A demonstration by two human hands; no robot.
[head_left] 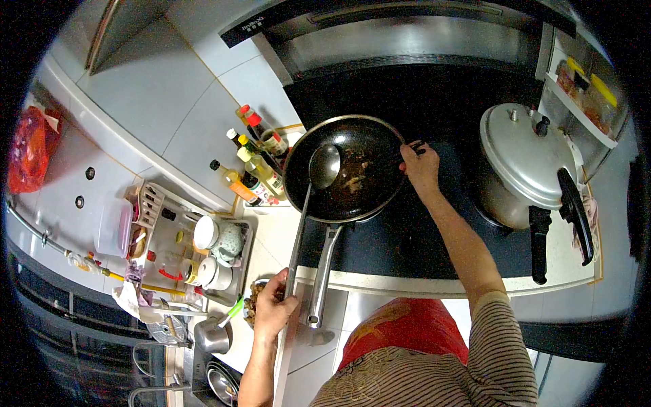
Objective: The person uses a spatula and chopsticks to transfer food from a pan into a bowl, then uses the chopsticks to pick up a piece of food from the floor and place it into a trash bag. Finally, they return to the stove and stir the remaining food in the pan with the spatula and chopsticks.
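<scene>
A black wok (369,146) sits on the dark stovetop (413,237) with bits of food (352,182) on its bottom. My left hand (272,308) grips the end of a long steel ladle (324,165), whose bowl rests over the wok's left side. My right hand (420,166) holds the small loop handle on the wok's far right rim. The wok's long metal handle (323,275) points toward me, beside the ladle's shaft.
A silver pressure cooker (525,159) with black handles stands on the right burner. Several oil and sauce bottles (254,163) cluster left of the wok. A tray of seasoning jars (213,251) and a plate of food (254,298) lie on the left counter. The range hood (407,27) hangs above.
</scene>
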